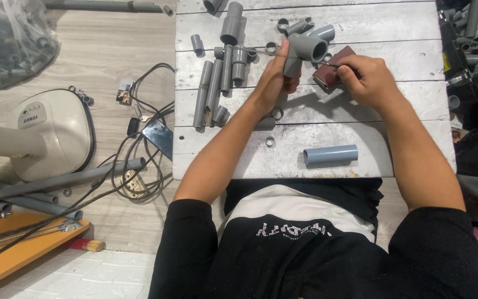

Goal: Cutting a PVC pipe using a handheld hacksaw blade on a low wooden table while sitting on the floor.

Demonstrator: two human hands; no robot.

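My left hand (pixel 276 77) grips a grey plastic tee pipe fitting (pixel 304 51) and holds it up above the white plank table (pixel 405 33). Just to its right, my right hand (pixel 367 78) pinches a thin dark tool (pixel 336 65) whose tip points toward the fitting. A reddish-brown sandpaper roll (pixel 332 71) lies on the table under and between the two hands.
Several grey pipe pieces (pixel 217 83) and fittings lie at the table's left and back. A light blue-grey pipe section (pixel 331 154) lies near the front edge. On the floor at left are a fan base (pixel 51 130), cables (pixel 139 160) and long pipes (pixel 56 182).
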